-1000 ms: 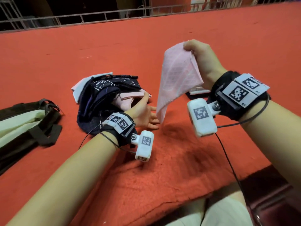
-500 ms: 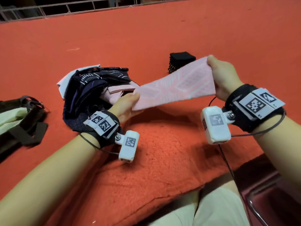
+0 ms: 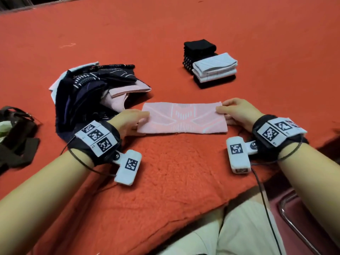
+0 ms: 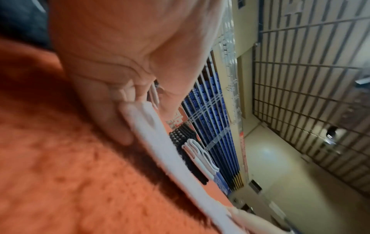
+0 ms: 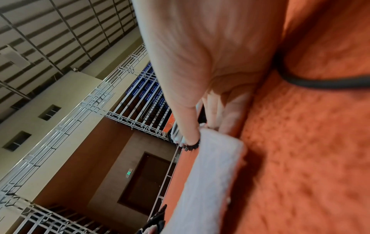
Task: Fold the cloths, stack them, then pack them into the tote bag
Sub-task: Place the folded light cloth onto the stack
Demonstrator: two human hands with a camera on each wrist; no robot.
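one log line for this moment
step: folding | pink cloth flat on red blanket | left hand holds left end | right hand holds right end | tote bag unpacked

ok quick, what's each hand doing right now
left hand: pinching the left end of the pink cloth
right hand: pinching its right end

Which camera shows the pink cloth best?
The head camera: the whole pink cloth lies flat between the left hand and right hand. The left wrist and right wrist cameras show only its blurry edge.
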